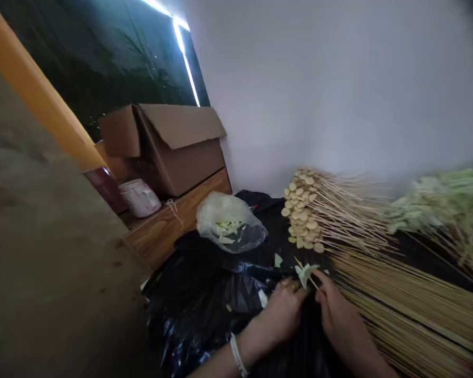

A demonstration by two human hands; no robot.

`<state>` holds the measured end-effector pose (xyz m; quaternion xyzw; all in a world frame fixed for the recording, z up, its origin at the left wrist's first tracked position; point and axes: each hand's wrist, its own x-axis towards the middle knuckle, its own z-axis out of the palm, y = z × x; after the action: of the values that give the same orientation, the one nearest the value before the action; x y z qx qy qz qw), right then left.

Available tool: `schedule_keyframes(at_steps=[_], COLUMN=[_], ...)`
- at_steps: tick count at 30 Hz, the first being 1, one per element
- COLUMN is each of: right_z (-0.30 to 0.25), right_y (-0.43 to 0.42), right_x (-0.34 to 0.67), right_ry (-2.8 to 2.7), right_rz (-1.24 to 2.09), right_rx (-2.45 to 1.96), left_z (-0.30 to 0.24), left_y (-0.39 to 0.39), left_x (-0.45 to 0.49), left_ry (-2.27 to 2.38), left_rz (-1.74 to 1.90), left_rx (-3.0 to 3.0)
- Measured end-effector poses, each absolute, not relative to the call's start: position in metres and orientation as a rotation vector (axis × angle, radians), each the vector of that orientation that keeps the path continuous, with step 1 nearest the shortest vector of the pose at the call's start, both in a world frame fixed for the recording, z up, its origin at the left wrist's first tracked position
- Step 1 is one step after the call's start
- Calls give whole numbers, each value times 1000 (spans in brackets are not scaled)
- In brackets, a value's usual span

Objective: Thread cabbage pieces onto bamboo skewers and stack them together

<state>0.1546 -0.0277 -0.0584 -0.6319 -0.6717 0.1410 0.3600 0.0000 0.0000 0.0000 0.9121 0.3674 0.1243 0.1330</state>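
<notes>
My left hand [284, 312], with a white beaded bracelet [237, 355] on the wrist, and my right hand [339, 323] meet over black plastic sheeting [205, 310]. Between their fingers is a thin bamboo skewer [308, 273] carrying a pale green vegetable piece [305, 273]. Just right of my right hand lies a large bundle of bare bamboo skewers [402, 302]. Beyond my hands, a stack of skewers threaded with round beige slices [301, 212] points toward me. A heap of skewered green vegetable pieces [437, 207] lies further right.
A clear plastic bag of pale green pieces [228, 223] sits on the black sheeting. Behind it are a wooden board [177, 223], an open cardboard box [167, 149] and a white plastic tub [140, 198]. A white wall rises behind; a concrete floor [43, 226] spreads left.
</notes>
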Motion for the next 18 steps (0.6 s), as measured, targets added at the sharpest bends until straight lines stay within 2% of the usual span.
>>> schedule_keyframes(at_steps=[5, 8, 13, 18], right_z=[-83, -82, -71, -67], right_y=[-26, -26, -28, -32], right_x=[153, 152, 150, 151], right_ry=[-1787, -1852, -1910, -1969], right_rz=[291, 264, 208, 101], right_rx=[-1648, -1658, -1700, -1728], left_z=[39, 49, 19, -8], left_y=[-19, -34, -54, -53], left_x=[-52, -82, -92, -82], left_ry=[989, 1175, 1094, 1251], left_rz=[465, 534, 345, 209], left_rx=[2549, 2450, 2514, 2555])
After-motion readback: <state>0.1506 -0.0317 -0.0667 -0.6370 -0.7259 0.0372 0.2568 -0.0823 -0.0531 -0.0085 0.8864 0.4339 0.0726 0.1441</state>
